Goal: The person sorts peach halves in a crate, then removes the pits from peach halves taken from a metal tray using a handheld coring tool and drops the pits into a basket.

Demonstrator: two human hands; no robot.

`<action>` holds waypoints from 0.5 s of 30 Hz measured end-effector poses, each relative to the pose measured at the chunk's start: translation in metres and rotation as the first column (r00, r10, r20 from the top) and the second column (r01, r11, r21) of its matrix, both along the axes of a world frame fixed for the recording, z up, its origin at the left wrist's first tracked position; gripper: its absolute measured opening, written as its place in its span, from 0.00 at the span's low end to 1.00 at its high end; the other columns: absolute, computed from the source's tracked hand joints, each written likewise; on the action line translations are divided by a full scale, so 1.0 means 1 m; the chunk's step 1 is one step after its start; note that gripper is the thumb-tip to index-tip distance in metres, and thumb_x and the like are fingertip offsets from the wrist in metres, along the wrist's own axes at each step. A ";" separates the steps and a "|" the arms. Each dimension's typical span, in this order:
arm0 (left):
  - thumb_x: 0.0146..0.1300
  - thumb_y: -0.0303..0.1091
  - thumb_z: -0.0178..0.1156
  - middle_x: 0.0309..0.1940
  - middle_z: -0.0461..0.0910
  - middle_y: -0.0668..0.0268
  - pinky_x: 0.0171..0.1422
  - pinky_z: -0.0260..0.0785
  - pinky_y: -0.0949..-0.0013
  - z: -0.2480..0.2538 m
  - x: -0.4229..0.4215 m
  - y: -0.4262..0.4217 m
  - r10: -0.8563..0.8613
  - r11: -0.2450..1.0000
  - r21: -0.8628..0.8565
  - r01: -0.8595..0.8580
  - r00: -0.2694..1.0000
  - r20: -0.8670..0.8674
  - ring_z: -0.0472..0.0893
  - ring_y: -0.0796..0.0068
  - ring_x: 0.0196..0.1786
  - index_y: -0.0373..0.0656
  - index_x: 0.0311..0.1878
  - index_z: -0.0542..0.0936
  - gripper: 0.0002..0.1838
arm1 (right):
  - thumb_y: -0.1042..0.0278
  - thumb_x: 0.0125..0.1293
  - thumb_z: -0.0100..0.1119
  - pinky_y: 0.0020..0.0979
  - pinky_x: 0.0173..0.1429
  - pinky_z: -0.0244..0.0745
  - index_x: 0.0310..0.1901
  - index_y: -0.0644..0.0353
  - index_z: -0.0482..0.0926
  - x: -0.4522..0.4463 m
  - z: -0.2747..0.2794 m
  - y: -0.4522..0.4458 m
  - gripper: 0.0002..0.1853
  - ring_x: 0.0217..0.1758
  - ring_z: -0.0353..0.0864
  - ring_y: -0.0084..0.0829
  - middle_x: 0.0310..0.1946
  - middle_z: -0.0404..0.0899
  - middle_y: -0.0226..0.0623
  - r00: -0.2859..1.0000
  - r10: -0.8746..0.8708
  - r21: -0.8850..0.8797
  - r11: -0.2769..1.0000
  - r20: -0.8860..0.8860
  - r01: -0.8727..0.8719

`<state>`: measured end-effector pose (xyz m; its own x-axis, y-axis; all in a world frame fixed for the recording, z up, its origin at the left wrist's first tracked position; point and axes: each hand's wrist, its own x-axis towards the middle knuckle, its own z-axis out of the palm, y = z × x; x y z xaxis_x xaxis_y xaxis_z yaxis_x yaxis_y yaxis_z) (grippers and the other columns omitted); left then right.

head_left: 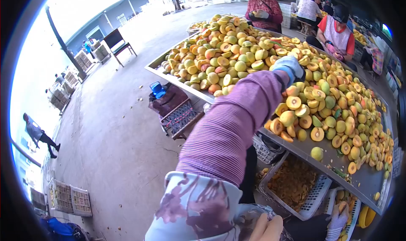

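Observation:
My left hand (289, 68), in a pale blue-grey glove, reaches over the heap of halved and whole yellow-green fruit (241, 50). Its fingers curl down among the fruit, and whatever they hold is hidden. The outstretched arm wears a purple striped sleeve (224, 127) with a pale floral cuff nearer to me. At the bottom edge, bare fingers of my right hand (268, 229) show pressed together; the rest is cut off, and I cannot make out what they hold. The fruit lies on a metal-rimmed table (313, 158), with a single fruit (316, 153) near its close edge.
Beneath the table stand a crate of brown pieces (292, 182) and another white crate (355, 220). A woven stool (179, 118) is left of the table. Two people (264, 12) (337, 36) work across it. Stacked crates (69, 196) stand at lower left; a chair (116, 42) is farther back.

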<state>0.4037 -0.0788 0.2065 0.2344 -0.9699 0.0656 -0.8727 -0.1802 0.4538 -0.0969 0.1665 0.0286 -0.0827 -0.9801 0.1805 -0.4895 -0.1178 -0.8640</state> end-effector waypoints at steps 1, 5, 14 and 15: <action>0.48 0.47 0.67 0.45 0.84 0.55 0.55 0.76 0.63 0.019 0.000 -0.003 0.087 0.994 -0.068 -0.085 0.996 0.032 0.84 0.57 0.50 0.44 0.46 0.85 0.23 | 0.68 0.69 0.54 0.21 0.13 0.59 0.44 0.63 0.72 -0.004 -0.013 -0.018 0.08 0.11 0.60 0.17 0.20 0.66 0.27 0.996 0.052 -0.084 0.995 -0.068 -0.057; 0.46 0.43 0.69 0.49 0.84 0.59 0.55 0.76 0.64 0.031 -0.076 -0.043 0.007 0.984 -0.178 0.023 0.986 0.166 0.82 0.63 0.55 0.45 0.47 0.86 0.23 | 0.58 0.66 0.61 0.36 0.39 0.69 0.48 0.66 0.77 0.041 0.018 -0.060 0.18 0.33 0.74 0.38 0.35 0.76 0.46 0.913 0.209 -0.094 0.962 -0.352 -0.256; 0.54 0.47 0.64 0.44 0.85 0.59 0.48 0.77 0.65 0.053 -0.241 0.063 -0.778 0.562 -0.167 0.810 0.586 0.227 0.85 0.66 0.46 0.46 0.46 0.85 0.20 | 0.61 0.66 0.60 0.35 0.37 0.68 0.43 0.67 0.77 0.050 -0.039 -0.108 0.15 0.31 0.72 0.37 0.31 0.74 0.43 0.949 0.121 -0.074 0.986 -0.291 -0.148; 0.54 0.47 0.64 0.44 0.85 0.58 0.48 0.77 0.65 0.059 -0.241 0.070 -0.805 0.527 -0.164 0.834 0.551 0.218 0.85 0.66 0.46 0.46 0.46 0.85 0.20 | 0.60 0.66 0.61 0.37 0.39 0.69 0.43 0.67 0.77 0.052 -0.035 -0.104 0.16 0.32 0.74 0.40 0.32 0.76 0.46 0.930 0.101 -0.118 0.981 -0.354 -0.151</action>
<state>0.1629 -0.0084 0.2651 -0.6786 -0.6819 0.2731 -0.6236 0.7313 0.2763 -0.0446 0.0628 -0.0065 0.1321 -0.9407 0.3124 -0.7272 -0.3061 -0.6144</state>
